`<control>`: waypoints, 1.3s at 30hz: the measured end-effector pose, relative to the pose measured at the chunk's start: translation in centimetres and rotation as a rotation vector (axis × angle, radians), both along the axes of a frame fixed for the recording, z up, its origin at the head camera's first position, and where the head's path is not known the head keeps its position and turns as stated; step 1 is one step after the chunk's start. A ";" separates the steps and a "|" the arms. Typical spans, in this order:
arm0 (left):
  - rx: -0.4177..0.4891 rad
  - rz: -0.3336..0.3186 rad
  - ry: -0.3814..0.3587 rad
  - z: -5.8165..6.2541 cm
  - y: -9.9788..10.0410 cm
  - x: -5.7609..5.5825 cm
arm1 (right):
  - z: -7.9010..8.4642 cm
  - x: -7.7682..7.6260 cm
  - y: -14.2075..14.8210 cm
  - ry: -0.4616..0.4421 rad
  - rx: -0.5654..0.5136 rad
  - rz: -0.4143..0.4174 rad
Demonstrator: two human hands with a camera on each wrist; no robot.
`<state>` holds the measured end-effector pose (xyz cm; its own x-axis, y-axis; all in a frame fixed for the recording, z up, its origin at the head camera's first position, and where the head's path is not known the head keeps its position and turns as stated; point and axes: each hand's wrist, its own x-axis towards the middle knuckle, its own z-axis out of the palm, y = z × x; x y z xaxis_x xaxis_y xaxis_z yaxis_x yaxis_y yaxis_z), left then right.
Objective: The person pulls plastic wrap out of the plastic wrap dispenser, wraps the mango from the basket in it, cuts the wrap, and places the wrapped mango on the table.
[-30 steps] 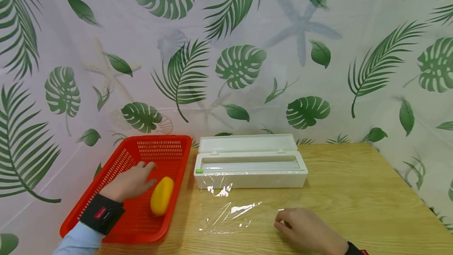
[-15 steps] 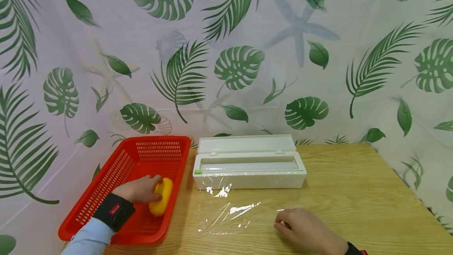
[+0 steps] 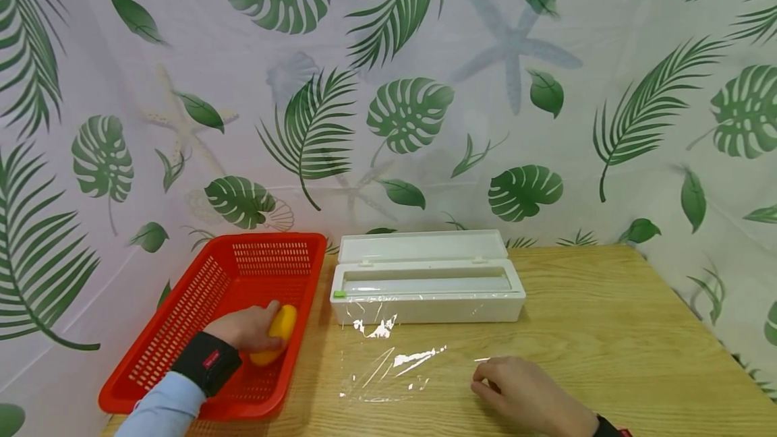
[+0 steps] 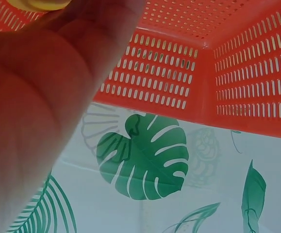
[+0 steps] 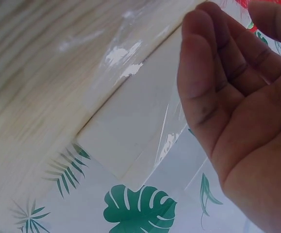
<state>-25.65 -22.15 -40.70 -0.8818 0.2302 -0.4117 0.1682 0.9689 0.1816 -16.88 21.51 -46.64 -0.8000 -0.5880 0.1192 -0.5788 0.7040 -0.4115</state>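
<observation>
Inside the red basket (image 3: 152,349), my left hand (image 3: 245,329) grips a yellow mango (image 3: 285,321), its fingers over the fruit's left side. Only a yellow edge of the fruit shows at the top of the left wrist view, and the palm hides the rest. My right hand (image 3: 525,390) rests on the table with loosely curled fingers and its thumb apart from them, beside the clear cling film (image 3: 394,373). That film is drawn out over the front of a white dispenser box (image 3: 427,310) and lies on the wood.
The dispenser's lid (image 3: 425,246) stands raised at the back, with a film roll (image 3: 427,284) inside and a green slider (image 3: 339,294) at its left end. A leaf-printed cloth (image 3: 413,113) hangs behind the wooden table (image 3: 607,329).
My left hand has come down and to the right inside the basket and taken hold of the mango, which is now tilted slightly. The right hand has stayed in place.
</observation>
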 end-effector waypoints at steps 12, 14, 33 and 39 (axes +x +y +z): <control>0.018 0.045 -0.014 -0.7 -0.3 -0.4 | -0.1 0.1 0.1 -0.051 0.036 -0.038; 0.029 0.039 -0.016 -0.6 -0.3 -0.3 | -0.1 0.2 0.1 -0.048 0.037 -0.043; 0.011 -0.030 0.072 0.0 -0.8 -0.3 | -0.3 0.3 0.0 -0.056 0.037 -0.041; 0.018 -0.003 0.168 1.0 -0.7 0.0 | -0.4 0.2 -0.1 -0.049 0.038 -0.045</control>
